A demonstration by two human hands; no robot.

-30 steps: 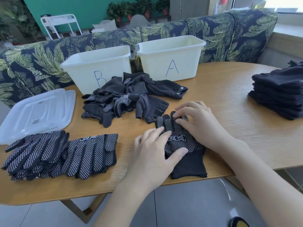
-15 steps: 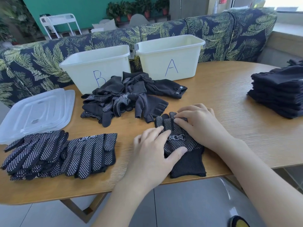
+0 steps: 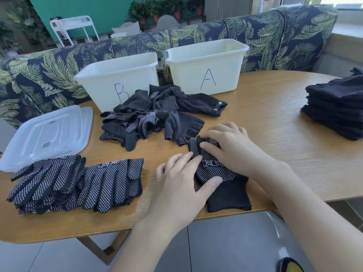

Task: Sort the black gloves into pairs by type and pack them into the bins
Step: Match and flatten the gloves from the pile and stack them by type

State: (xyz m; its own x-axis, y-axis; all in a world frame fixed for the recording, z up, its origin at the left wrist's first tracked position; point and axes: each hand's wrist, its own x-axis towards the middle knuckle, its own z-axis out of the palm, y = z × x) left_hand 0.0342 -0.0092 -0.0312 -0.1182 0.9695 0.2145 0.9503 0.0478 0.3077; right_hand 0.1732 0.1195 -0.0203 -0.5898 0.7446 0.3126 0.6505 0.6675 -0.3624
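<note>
Both hands [image 3: 182, 185] [image 3: 233, 152] pinch the dotted glove [image 3: 218, 171] (cuff toward the person, fingers pointing away).

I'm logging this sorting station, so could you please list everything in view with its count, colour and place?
bin A: one, cream, far side of table, right of bin B
bin B: one, cream, far side of table
lids: at least two stacked, clear, left on table
loose gloves: a mixed heap, black, some dotted, before the bins
dotted gloves: a pile, black with white dots, near left
plain stack: one pile, black, far right
glove: at least one, dotted black, at near edge under the hands
table: one, wooden
sofa: one, navy with green leaves, behind table
left hand: grips the glove, thumb across its wrist
right hand: pinches the glove's fingers
</note>
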